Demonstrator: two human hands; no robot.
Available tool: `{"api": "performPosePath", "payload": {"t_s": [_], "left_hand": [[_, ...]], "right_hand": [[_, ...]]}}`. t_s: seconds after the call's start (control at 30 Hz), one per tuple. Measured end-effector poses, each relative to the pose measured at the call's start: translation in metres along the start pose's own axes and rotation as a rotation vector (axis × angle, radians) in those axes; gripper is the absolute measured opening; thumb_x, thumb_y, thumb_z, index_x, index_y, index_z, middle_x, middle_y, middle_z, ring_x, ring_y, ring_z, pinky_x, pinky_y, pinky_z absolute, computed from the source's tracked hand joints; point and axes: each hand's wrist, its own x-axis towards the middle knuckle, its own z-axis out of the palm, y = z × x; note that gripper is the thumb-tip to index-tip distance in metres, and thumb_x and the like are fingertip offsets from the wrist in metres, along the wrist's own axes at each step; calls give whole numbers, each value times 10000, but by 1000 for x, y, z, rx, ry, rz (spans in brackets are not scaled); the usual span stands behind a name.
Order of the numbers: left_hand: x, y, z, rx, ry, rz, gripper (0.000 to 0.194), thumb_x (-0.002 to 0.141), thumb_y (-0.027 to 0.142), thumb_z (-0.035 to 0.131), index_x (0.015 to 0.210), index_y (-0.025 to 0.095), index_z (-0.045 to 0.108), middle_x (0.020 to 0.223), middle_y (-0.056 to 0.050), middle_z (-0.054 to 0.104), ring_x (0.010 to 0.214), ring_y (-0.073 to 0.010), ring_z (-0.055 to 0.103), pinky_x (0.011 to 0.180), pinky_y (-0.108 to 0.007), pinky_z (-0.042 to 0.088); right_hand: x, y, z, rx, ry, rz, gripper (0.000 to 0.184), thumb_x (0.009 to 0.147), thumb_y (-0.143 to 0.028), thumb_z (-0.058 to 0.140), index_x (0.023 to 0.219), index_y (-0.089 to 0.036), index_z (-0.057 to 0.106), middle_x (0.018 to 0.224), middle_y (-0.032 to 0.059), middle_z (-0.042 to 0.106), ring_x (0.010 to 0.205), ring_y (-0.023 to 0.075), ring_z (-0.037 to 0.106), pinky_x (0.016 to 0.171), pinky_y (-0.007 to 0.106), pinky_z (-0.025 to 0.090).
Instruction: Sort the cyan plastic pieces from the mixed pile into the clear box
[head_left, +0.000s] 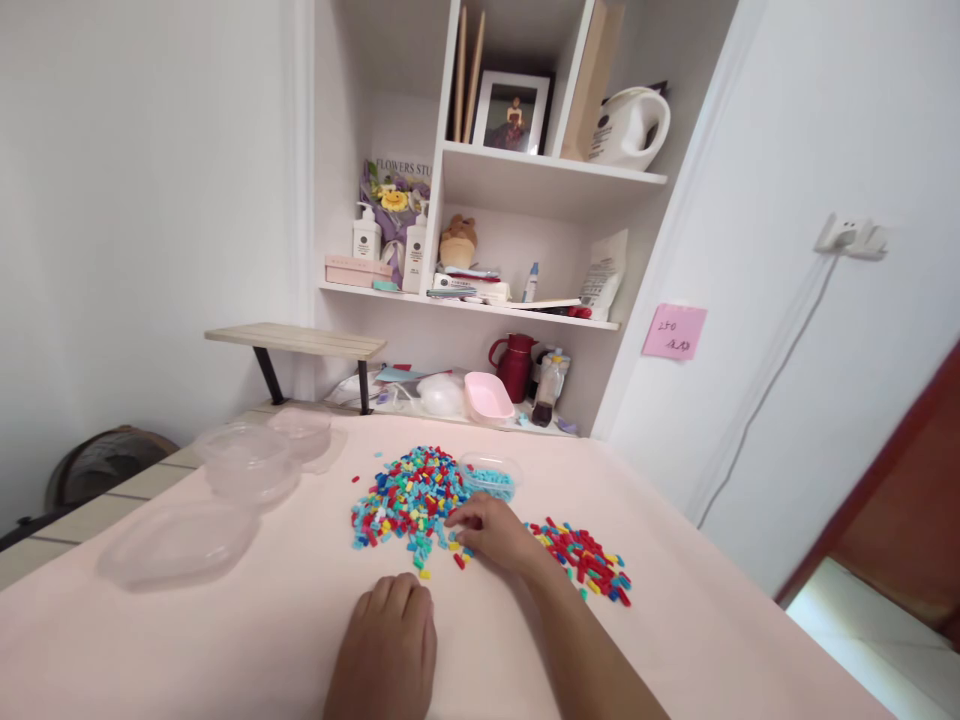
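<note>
My right hand (487, 530) reaches over the right edge of a large heap of small mixed-colour toy bricks (409, 500). Its thumb and fingers are curled together in a pinch; whatever lies between the tips is too small to make out. Just behind it stands a clear plastic container (491, 465) with light blue bricks (489, 480) inside. A second, mostly red pile of bricks (581, 560) lies to the right of my forearm. Palm down on the table, my left hand (386, 640) rests in front of the heap, fingers side by side and holding nothing.
Clear plastic containers (247, 465) and a clear lid (180, 540) are on the left of the pink-covered table (480, 640). At the back are a pink tub (489, 398), a red jug (514, 368) and a bottle (550, 388). A small wooden stand (296, 341) rises at the back left.
</note>
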Motion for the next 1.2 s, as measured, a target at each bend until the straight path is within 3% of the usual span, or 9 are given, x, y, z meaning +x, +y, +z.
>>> {"api": "performPosePath", "payload": {"t_s": [0.33, 0.47, 0.53, 0.7, 0.8, 0.9, 1.03, 1.2], "left_hand": [[0, -1, 1, -1, 14, 1, 231, 879, 81, 456, 876, 234, 630, 841, -2, 672, 764, -175, 608, 693, -313, 416], [0, -1, 2, 4, 30, 25, 218, 880, 88, 459, 871, 230, 624, 832, -7, 669, 748, -180, 604, 679, -316, 414], [0, -1, 2, 2, 30, 21, 221, 880, 86, 458, 874, 233, 623, 833, -4, 669, 754, -181, 606, 684, -318, 415], [-1, -1, 2, -12, 9, -1, 233, 881, 84, 451, 854, 237, 624, 845, -2, 675, 767, -177, 612, 697, -317, 422], [0, 0, 1, -13, 4, -9, 236, 879, 81, 458, 875, 239, 633, 859, -3, 683, 769, -173, 615, 697, -313, 424], [0, 1, -1, -15, -8, -14, 232, 876, 82, 466, 865, 242, 634, 849, 0, 682, 768, -175, 614, 699, -314, 427], [0, 0, -1, -5, -5, -11, 221, 877, 89, 472, 873, 238, 635, 864, -6, 683, 782, -180, 615, 704, -318, 428], [0, 1, -1, -11, -27, -24, 238, 888, 93, 446, 875, 235, 636, 879, -8, 682, 798, -181, 615, 717, -324, 430]], "right_hand": [[-2, -3, 0, 28, -1, 26, 172, 694, -156, 637, 824, -201, 739, 905, 34, 650, 763, 161, 582, 683, 252, 430], [1, -8, 2, 112, 60, 66, 130, 723, -207, 613, 791, -205, 724, 703, -8, 626, 642, 143, 546, 611, 241, 387], [4, -10, 0, 193, 177, 110, 160, 761, -273, 594, 814, -205, 728, 599, -30, 565, 554, 132, 492, 564, 241, 365], [8, -2, -15, 301, 654, 221, 306, 781, -431, 602, 897, -192, 753, 508, -55, 443, 493, 132, 416, 523, 254, 350], [9, 9, -23, 337, 806, 312, 373, 769, -477, 611, 925, -171, 758, 506, -50, 454, 471, 135, 420, 497, 263, 349], [9, 15, -24, 408, 790, 353, 444, 777, -495, 592, 1015, -152, 742, 543, -27, 554, 432, 139, 466, 472, 271, 365], [10, 14, -22, 527, 758, 303, 508, 787, -503, 570, 1142, -159, 688, 755, 37, 706, 497, 161, 598, 518, 278, 421], [9, 5, -21, 538, 698, 212, 500, 795, -579, 567, 1036, -168, 715, 638, 7, 652, 456, 154, 555, 505, 284, 426]]}}
